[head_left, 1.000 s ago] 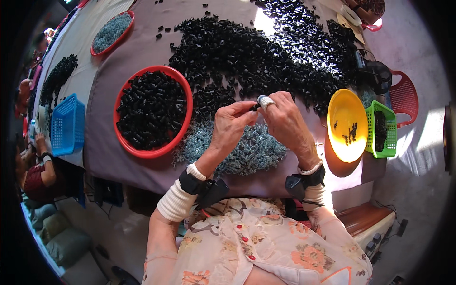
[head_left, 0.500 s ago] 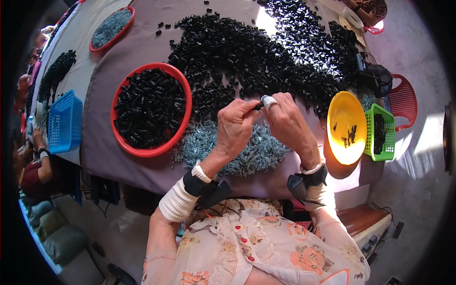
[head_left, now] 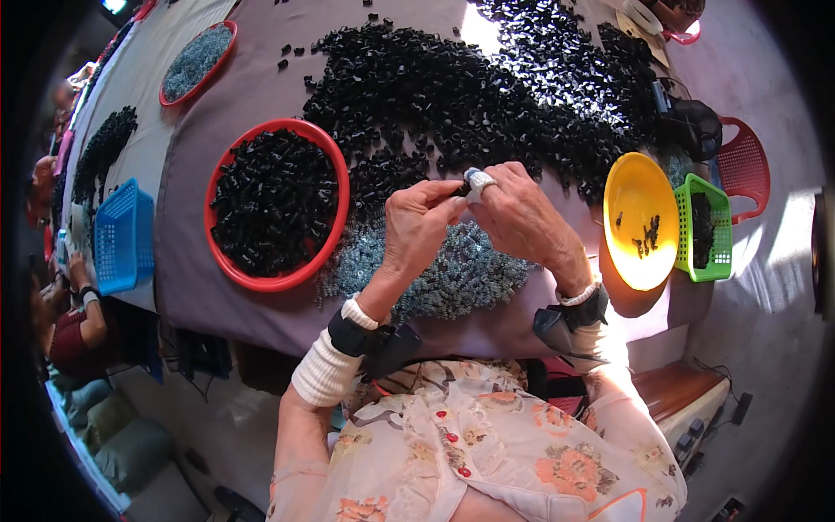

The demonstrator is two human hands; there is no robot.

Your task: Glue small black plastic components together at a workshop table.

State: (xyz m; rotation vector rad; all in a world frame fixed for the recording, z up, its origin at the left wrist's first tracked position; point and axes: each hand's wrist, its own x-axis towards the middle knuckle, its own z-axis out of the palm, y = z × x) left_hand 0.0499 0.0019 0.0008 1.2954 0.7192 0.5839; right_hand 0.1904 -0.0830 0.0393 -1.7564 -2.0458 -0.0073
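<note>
My two hands meet over the table, fingertips nearly touching. Between the thumb and fingers of my left hand (head_left: pixel 412 224) is a small black plastic piece (head_left: pixel 461 187), mostly hidden. My right hand (head_left: pixel 524 213) is closed against it, with a white wrap on one finger; whatever its fingertips pinch is too small to make out. Under my hands lies a heap of small greyish-blue springs (head_left: pixel 474 274). Beyond them spreads a large pile of black plastic pieces (head_left: pixel 409 87). To my left, a red bowl (head_left: pixel 342 204) is full of similar black pieces.
At right stand a yellow bowl (head_left: pixel 628 178) with a few black pieces and a green basket (head_left: pixel 722 252). A blue basket (head_left: pixel 122 244) and a smaller red bowl (head_left: pixel 228 65) of springs are at left. Another person's arm (head_left: pixel 87 300) shows at far left. A red plastic chair (head_left: pixel 746 170) stands right.
Both hands stay together at the same work, shifted slightly left. The whole view has turned a little; bowls and baskets keep their places on the table.
</note>
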